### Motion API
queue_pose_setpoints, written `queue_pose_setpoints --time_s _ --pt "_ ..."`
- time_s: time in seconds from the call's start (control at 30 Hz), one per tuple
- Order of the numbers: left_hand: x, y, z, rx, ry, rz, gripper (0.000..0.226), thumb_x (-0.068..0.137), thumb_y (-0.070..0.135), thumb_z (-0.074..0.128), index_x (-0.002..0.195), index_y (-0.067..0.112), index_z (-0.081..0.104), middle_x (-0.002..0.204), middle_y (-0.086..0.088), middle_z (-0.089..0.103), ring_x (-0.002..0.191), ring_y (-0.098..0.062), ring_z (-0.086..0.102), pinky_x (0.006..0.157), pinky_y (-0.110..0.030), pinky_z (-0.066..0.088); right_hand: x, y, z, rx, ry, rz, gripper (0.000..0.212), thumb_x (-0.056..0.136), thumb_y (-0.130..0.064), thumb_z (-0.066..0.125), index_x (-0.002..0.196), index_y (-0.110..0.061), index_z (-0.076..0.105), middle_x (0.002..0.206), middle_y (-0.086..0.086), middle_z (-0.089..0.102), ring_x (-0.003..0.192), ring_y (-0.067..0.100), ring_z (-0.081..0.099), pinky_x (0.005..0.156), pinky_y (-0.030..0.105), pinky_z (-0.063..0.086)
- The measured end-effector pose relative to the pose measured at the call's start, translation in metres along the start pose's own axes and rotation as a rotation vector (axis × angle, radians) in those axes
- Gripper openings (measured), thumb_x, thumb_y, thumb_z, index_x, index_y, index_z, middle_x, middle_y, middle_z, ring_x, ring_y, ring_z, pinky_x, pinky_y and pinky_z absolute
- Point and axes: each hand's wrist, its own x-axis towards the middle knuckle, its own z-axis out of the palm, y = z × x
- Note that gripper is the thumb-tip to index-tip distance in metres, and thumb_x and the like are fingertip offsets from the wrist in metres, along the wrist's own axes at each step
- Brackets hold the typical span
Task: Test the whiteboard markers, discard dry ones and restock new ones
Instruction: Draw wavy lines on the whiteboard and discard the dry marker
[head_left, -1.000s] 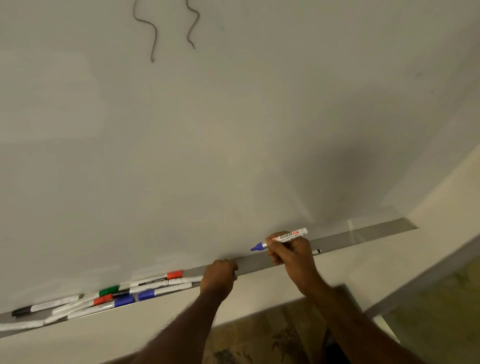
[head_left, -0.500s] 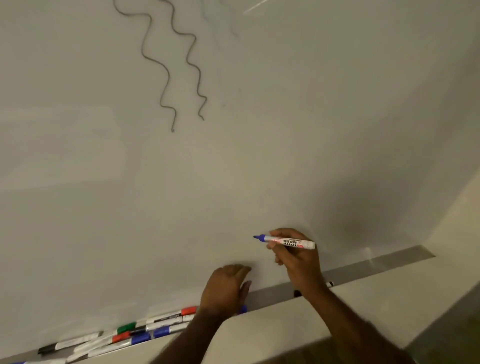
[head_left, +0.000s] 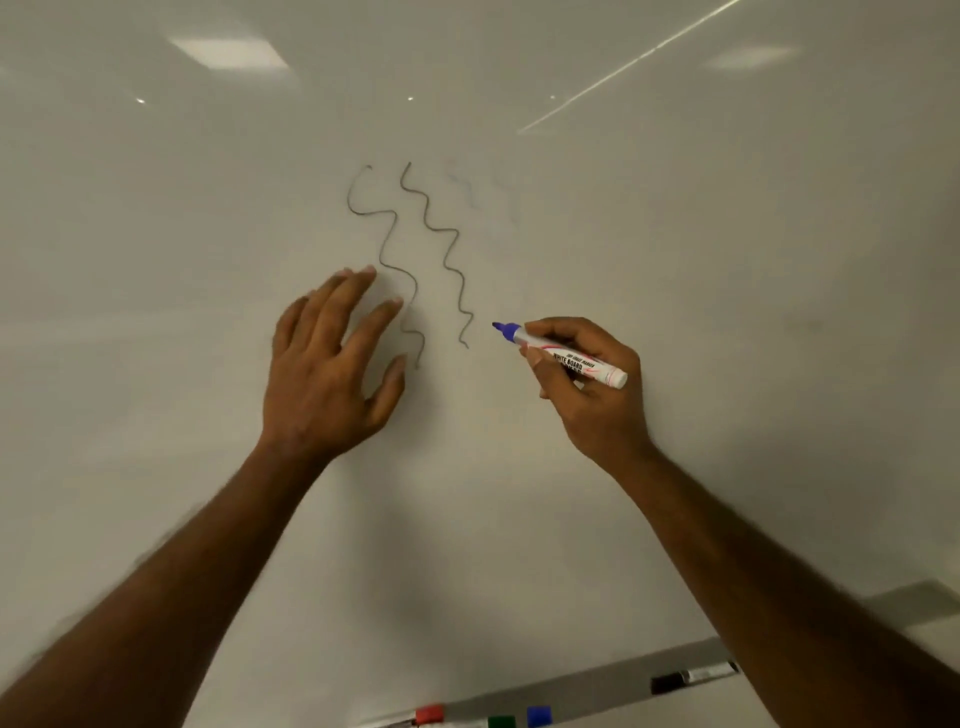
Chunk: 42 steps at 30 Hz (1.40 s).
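My right hand (head_left: 592, 395) grips an uncapped blue whiteboard marker (head_left: 561, 356), its tip pointing left close to the whiteboard (head_left: 675, 249), just right of two dark wavy lines (head_left: 441, 260). My left hand (head_left: 332, 364) is raised with fingers spread and straight, over or against the board beside the left wavy line, holding nothing. On the grey marker tray (head_left: 597, 680) at the bottom lie markers with a red cap (head_left: 429, 714), a green cap (head_left: 501, 722), a blue cap (head_left: 538, 715), and a black marker (head_left: 685, 678) further right.
Faint, nearly erased strokes (head_left: 467, 192) sit right of the wavy lines. Ceiling lights reflect in the glossy board at the top. The tray runs along the board's lower edge, partly hidden by my right forearm.
Both hands rose from the tray level up the board. The left hand left the tray and spread open beside the wavy lines. The view tilted upward, so most tray markers dropped out of sight.
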Motion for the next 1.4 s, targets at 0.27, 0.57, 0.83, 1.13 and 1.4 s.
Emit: queue_pose_setpoints --time_s 0.27,0.57,0.83,1.13,1.4 --pt "0.032 -0.034 0.002 0.109 0.068 -0.032 0.061 0.094 0.037 0.051 0.148 0.011 0.039 0.159 -0.016 0.025 0.149 -0.031 0.019 0.12 -0.05 0.018 0.07 -0.018 0.009 -0.149 0.078 -0.287 0.016 0.089 -0.004 0.067 0.104 0.001 0.069 0.093 0.006 0.071 0.081 0.015 0.066 0.07 0.032 0.053" --pt "0.028 -0.035 0.006 0.142 0.13 -0.047 0.061 0.092 0.038 0.051 0.147 0.013 0.042 0.158 -0.014 0.028 0.148 -0.03 0.023 0.118 -0.051 0.023 0.1 -0.022 0.026 -0.25 0.127 -0.444 0.022 0.089 -0.008 0.066 0.109 0.0 0.069 0.101 0.006 0.072 0.09 0.017 0.068 0.076 0.039 0.056" --pt "0.026 -0.03 0.007 0.153 0.194 -0.207 0.059 0.091 0.037 0.05 0.146 0.014 0.044 0.158 -0.013 0.029 0.148 -0.029 0.022 0.119 -0.051 0.021 0.073 -0.007 0.008 -0.306 0.052 -0.443 0.02 0.087 -0.003 0.066 0.107 0.0 0.07 0.098 0.005 0.071 0.087 0.016 0.068 0.074 0.035 0.055" --pt "0.016 -0.028 0.006 0.143 0.151 -0.212 0.062 0.09 0.037 0.049 0.146 0.01 0.042 0.159 -0.015 0.026 0.149 -0.032 0.019 0.12 -0.052 0.017 0.024 0.012 -0.008 -0.336 0.04 -0.358 0.021 0.085 -0.003 0.066 0.105 -0.003 0.07 0.097 0.001 0.07 0.085 0.015 0.068 0.07 0.036 0.055" --pt "-0.006 -0.026 0.009 0.162 0.139 -0.185 0.062 0.09 0.038 0.048 0.145 0.009 0.044 0.158 -0.017 0.027 0.148 -0.035 0.021 0.118 -0.055 0.02 0.002 0.013 -0.012 -0.368 -0.028 -0.353 0.019 0.085 -0.008 0.067 0.103 -0.005 0.071 0.094 -0.001 0.07 0.08 0.012 0.067 0.067 0.034 0.055"
